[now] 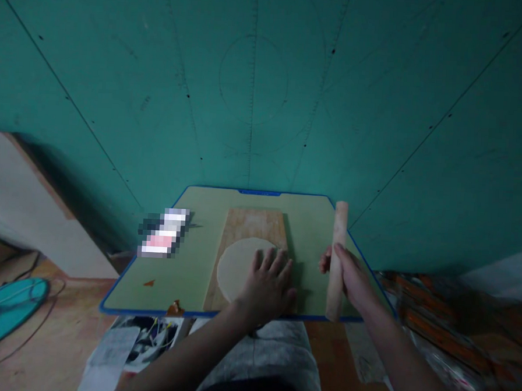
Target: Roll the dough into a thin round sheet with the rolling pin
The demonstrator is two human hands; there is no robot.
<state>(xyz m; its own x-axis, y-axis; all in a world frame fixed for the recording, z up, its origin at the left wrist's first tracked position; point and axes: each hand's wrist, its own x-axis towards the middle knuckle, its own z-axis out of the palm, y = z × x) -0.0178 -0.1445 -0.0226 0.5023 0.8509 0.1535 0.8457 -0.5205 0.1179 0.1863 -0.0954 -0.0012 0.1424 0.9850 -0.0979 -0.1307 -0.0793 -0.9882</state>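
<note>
The left hand (267, 283) lies flat and open on the round dough (240, 264), on a wooden board (253, 221). The right hand (348, 276) grips the rolling pin (338, 246) near the green tray's (196, 262) right edge.

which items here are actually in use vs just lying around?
In use:
left hand flat on dough round
wooden board under the dough
right hand gripping rolling pin
green table

Lying about:
blurred packet
brown scraps
teal fan on floor
</note>
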